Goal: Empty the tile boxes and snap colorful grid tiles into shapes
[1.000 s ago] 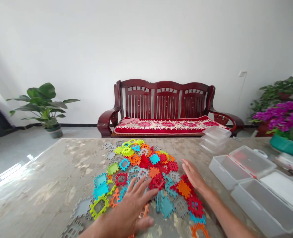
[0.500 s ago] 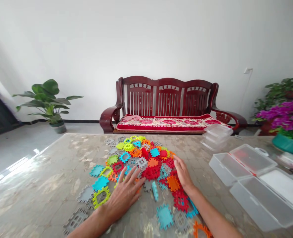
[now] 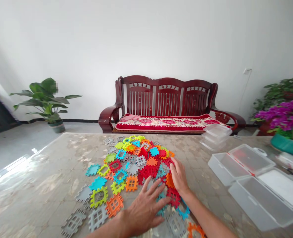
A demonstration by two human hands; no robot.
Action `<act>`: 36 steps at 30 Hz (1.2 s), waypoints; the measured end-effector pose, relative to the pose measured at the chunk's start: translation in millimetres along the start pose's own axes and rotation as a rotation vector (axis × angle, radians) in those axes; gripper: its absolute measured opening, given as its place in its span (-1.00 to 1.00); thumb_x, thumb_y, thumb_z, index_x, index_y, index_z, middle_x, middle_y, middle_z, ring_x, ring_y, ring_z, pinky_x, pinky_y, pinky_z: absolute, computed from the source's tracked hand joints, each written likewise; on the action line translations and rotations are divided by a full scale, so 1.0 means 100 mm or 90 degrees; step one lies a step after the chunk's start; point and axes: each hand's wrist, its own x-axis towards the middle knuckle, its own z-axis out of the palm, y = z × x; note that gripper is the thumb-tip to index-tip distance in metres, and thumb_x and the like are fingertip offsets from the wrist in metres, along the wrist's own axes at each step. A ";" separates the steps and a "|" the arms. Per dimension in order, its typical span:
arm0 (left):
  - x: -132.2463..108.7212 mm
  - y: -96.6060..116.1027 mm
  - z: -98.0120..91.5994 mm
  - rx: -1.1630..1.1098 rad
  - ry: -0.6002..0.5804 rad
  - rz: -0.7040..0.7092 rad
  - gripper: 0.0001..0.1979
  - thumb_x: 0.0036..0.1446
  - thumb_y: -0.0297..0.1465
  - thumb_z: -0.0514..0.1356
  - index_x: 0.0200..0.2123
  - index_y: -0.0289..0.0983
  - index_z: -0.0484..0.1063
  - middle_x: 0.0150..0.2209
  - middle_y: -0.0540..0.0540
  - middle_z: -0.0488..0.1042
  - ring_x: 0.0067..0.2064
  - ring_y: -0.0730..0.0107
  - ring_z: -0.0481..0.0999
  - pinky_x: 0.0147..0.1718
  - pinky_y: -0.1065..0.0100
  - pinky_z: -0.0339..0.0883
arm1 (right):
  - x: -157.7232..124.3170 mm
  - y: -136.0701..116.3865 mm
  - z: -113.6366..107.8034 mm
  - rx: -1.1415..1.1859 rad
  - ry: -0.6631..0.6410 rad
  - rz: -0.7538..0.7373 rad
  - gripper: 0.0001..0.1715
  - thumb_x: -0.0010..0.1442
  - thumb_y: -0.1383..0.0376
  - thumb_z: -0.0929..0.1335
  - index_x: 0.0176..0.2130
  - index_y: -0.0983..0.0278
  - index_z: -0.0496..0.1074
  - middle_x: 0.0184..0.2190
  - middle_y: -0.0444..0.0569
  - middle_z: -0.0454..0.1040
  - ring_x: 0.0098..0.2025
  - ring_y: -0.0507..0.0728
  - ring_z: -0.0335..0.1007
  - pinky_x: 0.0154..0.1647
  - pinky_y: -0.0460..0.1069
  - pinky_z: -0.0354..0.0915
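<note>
A heap of plastic interlocking tiles in red, orange, blue, green and grey lies spread over the table, some solid and some with window-like cut-outs. My left hand is palm down with spread fingers over the near side of the heap, covering part of some blue tiles. At the heap's right edge, my right hand lies against red and orange tiles, its fingers extended. Close by the left forearm are an orange window tile and a grey window tile. Neither hand grips a tile.
Open clear plastic boxes stand on the right of the patterned tablecloth. Behind them are stacked clear containers and purple flowers in a teal pot. A wooden bench and a potted plant are beyond the table.
My left hand has moved right and nearer to me, uncovering orange, green and blue tiles. My right hand has shifted slightly left and nearer, and tiles at the right edge have moved inward.
</note>
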 end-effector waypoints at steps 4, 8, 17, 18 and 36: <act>-0.01 -0.10 -0.06 0.056 0.041 -0.121 -0.44 0.21 -0.47 0.14 0.25 0.01 0.23 0.35 -0.08 0.22 0.40 -0.01 0.07 0.33 -0.30 -0.17 | 0.12 0.05 0.06 0.097 0.005 0.025 -0.44 0.27 -0.02 0.22 0.08 0.22 0.45 0.12 0.08 0.46 0.19 0.25 0.31 0.28 0.21 0.17; -0.02 0.00 -0.05 0.067 0.075 -0.035 -0.46 0.24 -0.34 0.15 0.27 0.02 0.20 0.38 -0.07 0.15 0.41 0.02 0.03 0.33 -0.22 -0.10 | 0.30 0.18 -0.10 0.038 -0.010 -0.038 -0.56 0.19 0.16 0.25 -0.03 0.23 0.54 0.05 0.08 0.51 0.16 0.26 0.34 0.26 0.22 0.18; 0.66 0.33 0.50 0.135 0.146 0.336 -0.59 0.39 -0.19 -0.07 0.26 0.12 0.21 0.27 0.04 0.34 0.33 0.21 0.22 0.21 0.01 0.16 | 0.64 0.14 -0.20 -0.236 -0.210 -0.117 -0.43 0.27 0.19 0.23 0.24 0.12 0.35 0.36 -0.01 0.17 0.41 0.29 -0.06 0.40 0.26 -0.06; 0.69 0.33 0.51 0.128 0.144 0.344 -0.60 0.39 -0.20 -0.07 0.24 0.08 0.24 0.25 0.04 0.36 0.32 0.22 0.22 0.22 0.01 0.14 | 0.67 0.11 -0.18 -0.252 -0.246 -0.113 -0.41 0.29 0.16 0.24 0.27 0.11 0.32 0.38 -0.01 0.12 0.43 0.31 -0.11 0.40 0.27 -0.07; 0.03 -0.29 -0.16 0.045 0.185 -0.026 -0.56 0.20 -0.51 0.08 0.12 -0.08 0.34 0.16 -0.06 0.43 0.23 0.29 0.34 0.35 0.06 -0.04 | 0.67 0.34 -0.43 -0.192 -0.226 -0.161 -0.39 0.07 0.46 0.19 0.03 0.20 0.52 0.10 0.01 0.46 0.18 0.18 0.33 0.30 0.16 0.17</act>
